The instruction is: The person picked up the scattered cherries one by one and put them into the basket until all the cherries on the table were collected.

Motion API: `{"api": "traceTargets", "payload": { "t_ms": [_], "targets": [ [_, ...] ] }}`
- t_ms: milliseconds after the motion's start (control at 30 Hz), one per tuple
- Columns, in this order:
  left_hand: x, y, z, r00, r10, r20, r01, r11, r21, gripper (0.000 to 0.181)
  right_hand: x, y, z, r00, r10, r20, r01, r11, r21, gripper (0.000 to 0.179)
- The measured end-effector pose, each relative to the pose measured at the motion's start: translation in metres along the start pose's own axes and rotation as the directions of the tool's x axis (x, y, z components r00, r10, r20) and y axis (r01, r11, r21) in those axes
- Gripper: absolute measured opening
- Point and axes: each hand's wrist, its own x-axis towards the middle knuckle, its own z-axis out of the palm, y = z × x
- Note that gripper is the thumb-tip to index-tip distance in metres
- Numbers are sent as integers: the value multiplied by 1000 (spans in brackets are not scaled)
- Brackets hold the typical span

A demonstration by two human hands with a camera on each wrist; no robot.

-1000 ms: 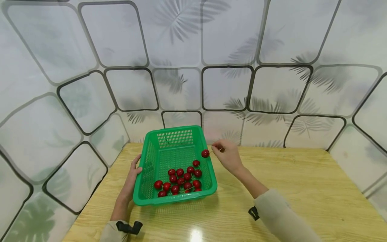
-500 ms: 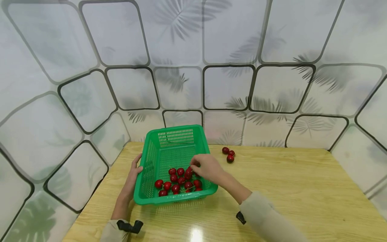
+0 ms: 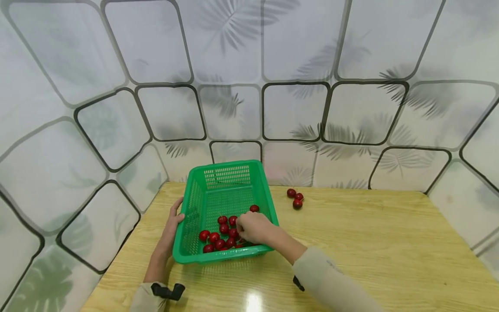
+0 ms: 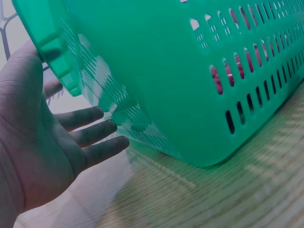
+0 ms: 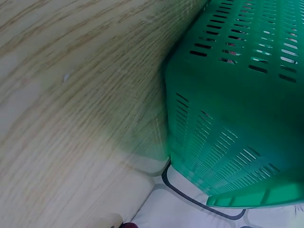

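Note:
A green plastic basket (image 3: 228, 255) with slotted walls stands on the table, several red cherries (image 3: 224, 228) gathered at its near end. At its left side my left hand (image 3: 170, 225) holds the rim, thumb over the edge. In the left wrist view the other fingers (image 4: 97, 137) reach nearly straight against the outer wall. My right hand (image 3: 255, 227) is down inside the basket's near right corner, over the cherries. Its fingertips are hidden among them, so I cannot tell whether they pinch one. One cherry (image 3: 254, 208) lies just beyond that hand.
Beyond the basket's right side, three cherries (image 3: 297, 203) lie together on the wooden table (image 3: 362, 242). A patterned wall covering (image 3: 292, 112) rises behind the table and along both sides.
My right hand put a cherry down on the table beyond the basket's right side, then came back into the basket and deeper among the cherries, shifting some. The left hand stayed in place.

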Motion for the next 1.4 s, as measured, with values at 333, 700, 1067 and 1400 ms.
{"api": "traceTargets", "payload": {
  "t_ms": [333,700,1067,1400],
  "targets": [
    [-2,2,1,1000,-4,-5,4,1000,-5,59,3,0,6,996,-37,78,40,998,-38,23],
    [-1,1,-1,1000,-24,-5,24,1000,-1,59,3,-1,7,999,22,36,-20,998,-55,33],
    [-1,3,0,1000,-12,5,12,1000,3,60,4,-1,7,995,99,-24,-100,994,-54,46],
    [0,2,0,1000,-16,2,16,1000,10,60,5,0,5,995,-30,92,30,1000,5,17]
  ]
}}
